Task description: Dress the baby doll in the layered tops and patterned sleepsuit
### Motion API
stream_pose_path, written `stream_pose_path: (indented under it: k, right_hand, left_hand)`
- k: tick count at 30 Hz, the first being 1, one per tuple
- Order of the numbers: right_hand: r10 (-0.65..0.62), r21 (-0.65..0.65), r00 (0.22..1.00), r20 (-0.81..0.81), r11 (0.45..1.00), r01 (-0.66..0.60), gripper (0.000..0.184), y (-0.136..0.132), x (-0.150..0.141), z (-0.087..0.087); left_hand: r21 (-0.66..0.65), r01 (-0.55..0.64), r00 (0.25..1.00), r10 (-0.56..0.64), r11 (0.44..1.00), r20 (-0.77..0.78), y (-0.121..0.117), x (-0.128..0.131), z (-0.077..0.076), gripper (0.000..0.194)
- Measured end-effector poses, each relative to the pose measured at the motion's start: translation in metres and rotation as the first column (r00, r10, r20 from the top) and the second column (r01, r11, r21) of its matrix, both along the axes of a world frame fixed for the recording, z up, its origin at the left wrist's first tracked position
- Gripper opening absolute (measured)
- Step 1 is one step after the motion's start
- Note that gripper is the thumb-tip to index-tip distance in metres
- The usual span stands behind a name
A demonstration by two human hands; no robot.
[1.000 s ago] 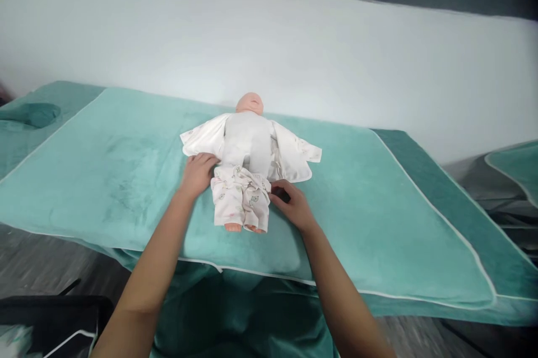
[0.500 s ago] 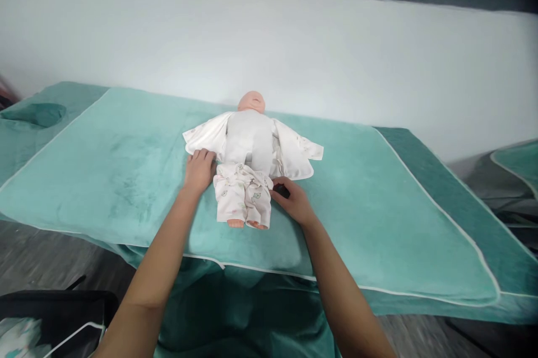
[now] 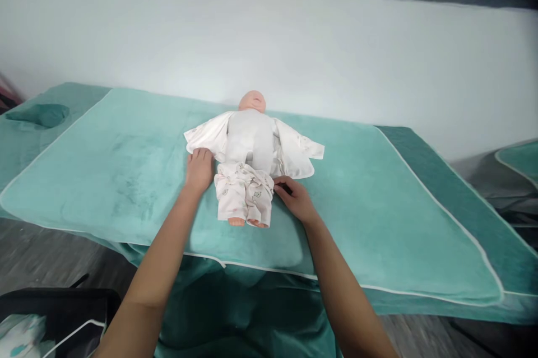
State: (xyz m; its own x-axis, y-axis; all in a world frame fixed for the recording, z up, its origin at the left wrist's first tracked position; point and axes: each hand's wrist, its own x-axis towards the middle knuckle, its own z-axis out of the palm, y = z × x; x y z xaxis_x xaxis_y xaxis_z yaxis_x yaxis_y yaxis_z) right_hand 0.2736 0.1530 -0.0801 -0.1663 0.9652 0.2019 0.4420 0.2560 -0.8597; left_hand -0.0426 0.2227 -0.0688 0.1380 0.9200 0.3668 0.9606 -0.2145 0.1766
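A baby doll lies on its back on a teal towel, head toward the wall. Its white printed top is spread open to both sides, baring a grey torso. White printed trousers cover the legs, with two bare feet showing below. My left hand rests at the doll's left hip with fingers curled onto the trouser waist and the top's edge. My right hand pinches the trouser waistband at the other hip.
The towel covers a padded table against a white wall. A folded teal cloth lies at the far left. A second teal-covered table stands at the right. A dark bin with patterned cloth sits bottom left.
Both hands have crept slightly up along the doll's hips toward the waist. The doll and towel stay in place.
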Motion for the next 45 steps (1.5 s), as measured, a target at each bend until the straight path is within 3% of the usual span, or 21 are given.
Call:
stream_pose_path:
  k: [5,8,10,12,14,16,21,25,29,35,42,45]
  right_hand:
    - [-0.045,-0.036,0.999,0.000,0.998,0.045,0.023,-0.002,0.001,0.000]
    - [-0.040,-0.015,0.999,-0.005,0.999,0.039,0.022,-0.003,0.002,0.001]
    - [-0.023,0.017,0.999,-0.024,1.000,0.023,0.022,-0.003,0.002,0.002]
    - [0.011,0.038,0.999,-0.034,0.999,-0.009,0.024,-0.003,0.001,0.004]
    - [0.042,0.045,0.999,-0.034,0.998,-0.041,0.027,-0.002,0.000,0.006]
    - [0.065,0.040,0.997,-0.034,0.997,-0.064,0.028,0.000,-0.001,0.009]
    - [0.112,-0.003,0.989,-0.101,0.994,-0.113,0.026,0.008,-0.002,0.008]
    - [0.064,-0.035,0.974,-0.219,0.997,-0.073,0.028,0.014,-0.006,0.002]
    - [-0.043,-0.126,0.937,-0.347,0.992,-0.001,0.030,0.019,-0.011,0.002]
    - [-0.035,-0.201,0.902,-0.430,0.978,-0.058,0.032,0.017,-0.008,0.006]
    - [0.065,-0.100,0.940,-0.335,0.990,-0.104,0.033,0.012,-0.004,0.002]
    - [0.049,0.007,0.948,-0.315,0.999,-0.050,0.032,0.012,-0.011,0.003]
  left_hand:
    - [-0.015,-0.102,0.994,0.103,0.995,0.034,-0.022,0.000,0.000,0.023]
    - [0.005,-0.105,0.993,0.104,0.995,0.053,-0.031,0.000,-0.001,0.021]
    - [0.031,-0.070,0.988,0.065,0.997,0.139,-0.033,0.000,-0.002,0.022]
    - [0.053,0.043,0.951,-0.057,0.998,0.303,-0.034,-0.002,-0.002,0.026]
    - [0.035,0.207,0.835,-0.195,0.978,0.514,-0.034,-0.004,-0.001,0.027]
    - [-0.023,0.338,0.679,-0.227,0.941,0.698,-0.034,-0.006,0.000,0.027]
    - [-0.173,0.485,0.410,-0.048,0.857,0.911,-0.034,-0.011,0.004,0.044]
    - [-0.194,0.522,0.296,0.036,0.831,0.954,-0.033,-0.014,0.006,0.042]
    - [-0.251,0.569,0.291,0.094,0.783,0.952,-0.033,-0.013,0.008,0.035]
    - [-0.217,0.690,0.309,-0.010,0.691,0.951,-0.033,-0.013,0.013,0.023]
    - [-0.172,0.646,0.388,-0.126,0.744,0.913,-0.031,-0.014,0.004,0.018]
    - [-0.098,0.613,0.331,-0.143,0.784,0.933,-0.031,-0.006,0.000,0.015]
